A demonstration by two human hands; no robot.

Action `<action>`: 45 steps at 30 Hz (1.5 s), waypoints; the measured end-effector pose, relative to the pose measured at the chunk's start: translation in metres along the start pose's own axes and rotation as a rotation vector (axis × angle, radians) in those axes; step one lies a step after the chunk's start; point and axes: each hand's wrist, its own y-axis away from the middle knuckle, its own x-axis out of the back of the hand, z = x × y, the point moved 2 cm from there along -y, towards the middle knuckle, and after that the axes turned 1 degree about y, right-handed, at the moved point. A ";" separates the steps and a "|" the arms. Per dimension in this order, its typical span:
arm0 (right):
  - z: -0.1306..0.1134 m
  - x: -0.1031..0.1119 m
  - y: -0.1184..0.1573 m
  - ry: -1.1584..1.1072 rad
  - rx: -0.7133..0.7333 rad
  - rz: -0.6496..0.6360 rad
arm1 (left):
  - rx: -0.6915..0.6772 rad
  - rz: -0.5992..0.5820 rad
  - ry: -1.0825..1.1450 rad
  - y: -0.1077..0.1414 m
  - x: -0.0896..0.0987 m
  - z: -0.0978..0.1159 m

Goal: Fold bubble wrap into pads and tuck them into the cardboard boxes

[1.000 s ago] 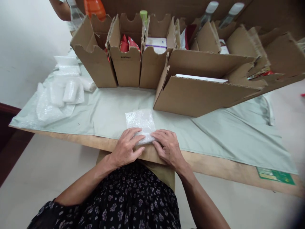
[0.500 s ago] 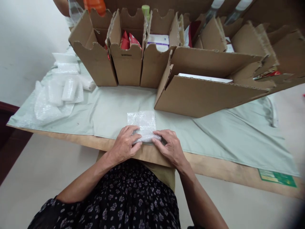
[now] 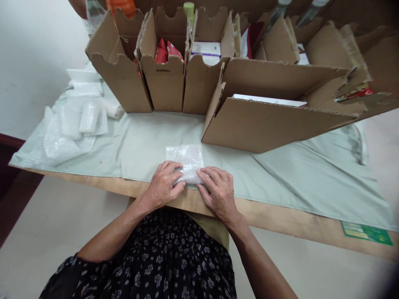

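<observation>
1. One bubble-wrap sheet (image 3: 192, 154) lies by the worktop's (image 3: 264, 211) front edge; our two hands — left hand (image 3: 164, 183) and right hand (image 3: 218, 191), apart — clamp its rolled near end.
2. That roll's long axis runs left to right; the flat end points away, toward the cardboard boxes (image 3: 163, 89).
3. Since a second ago, our left hand has closed in.

No lettering legible. Second box (image 3: 162, 89) from left: short line of dark print below its notched front edge, too blurred to read. Third box (image 3: 199, 91): white pack (image 3: 204, 47) inside bears a purple stripe and small dark mark, unreadable. Green card (image 3: 375, 235) at table's (image 3: 280, 216) right: pale lines, undecipherable.
</observation>
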 end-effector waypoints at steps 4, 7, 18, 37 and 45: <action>0.002 -0.002 -0.002 0.005 -0.030 -0.041 | 0.008 0.023 0.035 -0.001 0.002 0.001; 0.003 -0.001 -0.004 -0.004 -0.032 -0.070 | -0.002 0.114 0.032 -0.004 0.006 0.004; 0.008 0.015 -0.017 -0.154 -0.038 -0.318 | -0.024 -0.040 0.037 -0.016 0.000 0.002; 0.005 0.008 -0.015 -0.039 0.052 -0.143 | -0.009 0.101 0.066 -0.008 0.001 -0.005; 0.012 0.017 -0.038 -0.364 -0.105 -0.412 | 0.030 0.091 0.099 0.007 0.013 -0.004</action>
